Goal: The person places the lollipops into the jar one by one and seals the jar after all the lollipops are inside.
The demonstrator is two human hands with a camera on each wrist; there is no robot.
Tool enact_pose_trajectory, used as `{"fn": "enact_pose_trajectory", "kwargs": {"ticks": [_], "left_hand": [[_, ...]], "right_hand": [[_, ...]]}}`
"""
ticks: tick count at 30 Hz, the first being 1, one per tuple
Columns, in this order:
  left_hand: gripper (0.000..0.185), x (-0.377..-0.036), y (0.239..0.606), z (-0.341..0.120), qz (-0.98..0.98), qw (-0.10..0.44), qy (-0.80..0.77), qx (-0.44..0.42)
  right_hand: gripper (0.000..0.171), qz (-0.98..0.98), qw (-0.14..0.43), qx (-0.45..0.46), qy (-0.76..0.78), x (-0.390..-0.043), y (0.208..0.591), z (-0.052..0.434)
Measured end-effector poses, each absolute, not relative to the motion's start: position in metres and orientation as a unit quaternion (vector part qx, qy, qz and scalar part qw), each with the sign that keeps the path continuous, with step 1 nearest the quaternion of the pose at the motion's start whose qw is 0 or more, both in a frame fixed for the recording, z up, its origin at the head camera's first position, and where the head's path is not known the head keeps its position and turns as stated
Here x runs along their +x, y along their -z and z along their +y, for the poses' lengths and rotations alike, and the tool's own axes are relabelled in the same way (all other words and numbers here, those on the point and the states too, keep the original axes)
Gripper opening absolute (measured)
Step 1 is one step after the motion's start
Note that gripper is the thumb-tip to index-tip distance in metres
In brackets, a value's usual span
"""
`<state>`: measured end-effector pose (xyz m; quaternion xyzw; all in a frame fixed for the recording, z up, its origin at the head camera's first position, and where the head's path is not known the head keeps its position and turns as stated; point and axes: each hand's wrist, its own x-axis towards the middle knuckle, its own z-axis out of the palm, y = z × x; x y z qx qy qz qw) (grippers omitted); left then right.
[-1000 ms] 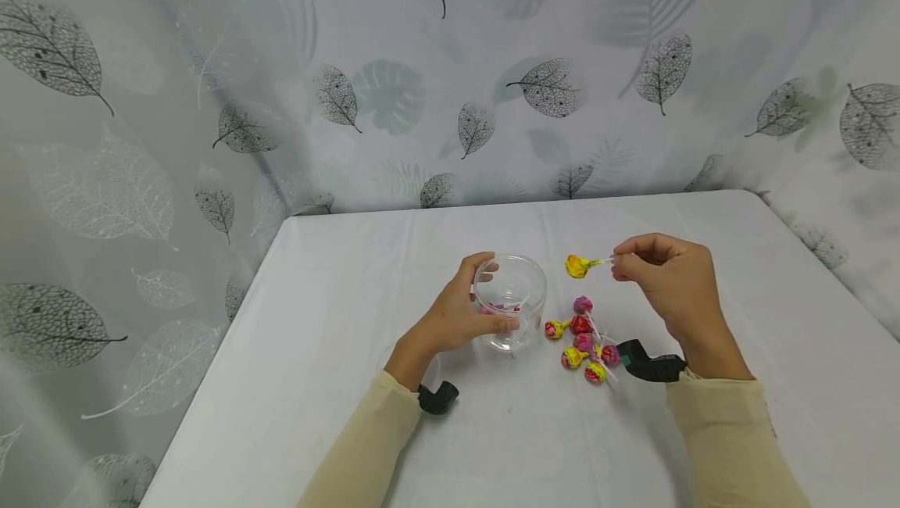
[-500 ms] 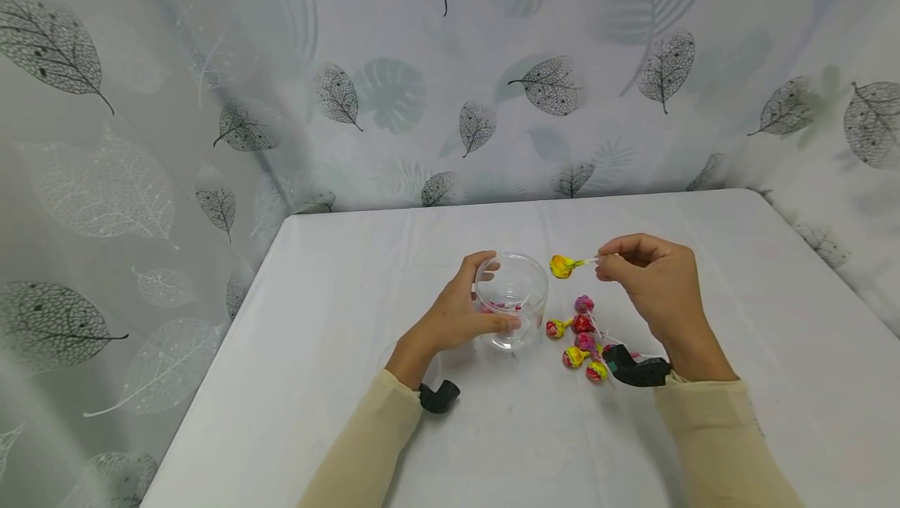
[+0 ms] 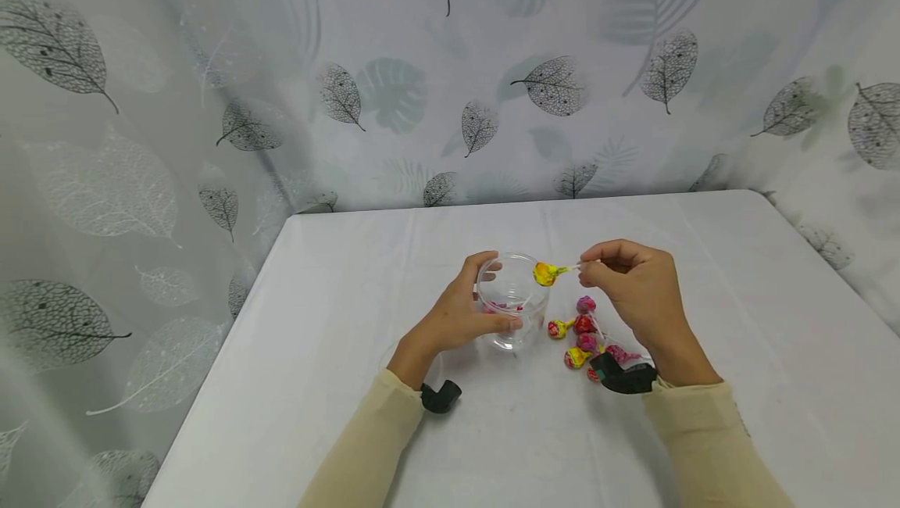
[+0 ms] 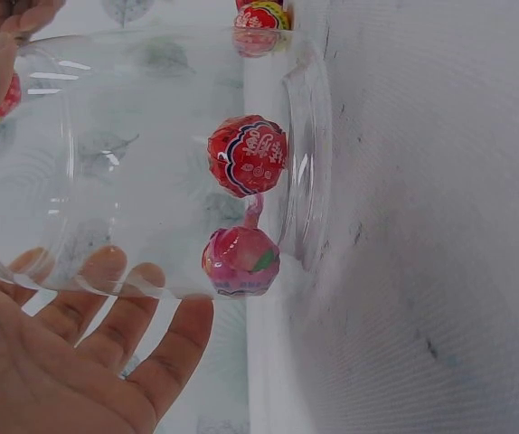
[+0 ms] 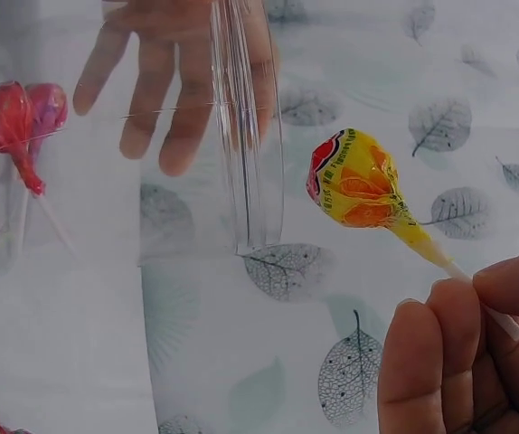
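Two hands at work over a white-covered bench (image 3: 351, 414), leaf-print curtain (image 3: 141, 101) behind and to the left as backdrop. Both arms in beige sleeves (image 3: 373, 445), dark wrist mount on each.

Clear plastic jar (image 3: 512, 301) stands upright near the bench middle, mouth up, no lid on it. Left hand (image 3: 460, 316) wraps the jar's left side: thumb on the near wall, fingers curled round the far wall, palm against it. Left wrist view shows those fingers (image 4: 106, 316) pressed on the clear wall. Inside the jar, on its bottom, two wrapped lollipops: one red (image 4: 247, 155), one pink (image 4: 240, 261), touching or nearly so.

Right hand (image 3: 633, 297) is to the right of the jar, fingers bunched, thumb and fingertips pinching the white stick of a yellow-wrapped lollipop (image 3: 544, 273). Stick runs roughly level, candy head pointing left, sitting at the jar's right rim, at about mouth height. Right wrist view: head (image 5: 354, 181) just beside the rim, not touching it; can't tell if it's past the rim edge.

Small heap of loose lollipops (image 3: 580, 336) lies on the bench just right of the jar, below the right hand, red, pink and yellow wraps, sticks crossing. Partly hidden by the right wrist mount (image 3: 622, 375), so count unclear.
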<state>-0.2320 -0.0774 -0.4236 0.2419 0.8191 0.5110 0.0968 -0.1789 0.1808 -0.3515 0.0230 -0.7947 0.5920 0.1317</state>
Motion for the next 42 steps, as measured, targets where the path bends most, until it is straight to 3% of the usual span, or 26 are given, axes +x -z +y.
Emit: {"fn": "enact_pose_trajectory", "kwargs": {"ticks": [30,35,42], "left_hand": [[0.104,-0.232,0.424,-0.077,0.813,0.102,-0.521,0.240],[0.104,-0.233,0.424,-0.077,0.813,0.097,-0.520,0.244],[0.105,-0.232,0.423,-0.077,0.817,0.094,-0.515,0.241]], "right_hand": [[0.010,-0.784,0.120,0.050,-0.607,-0.178,0.360,0.154],[0.017,-0.805,0.109,0.068,-0.579,-0.178,0.361,0.153],[0.026,-0.824,0.135,0.053,-0.548,-0.179,0.358,0.163]]}}
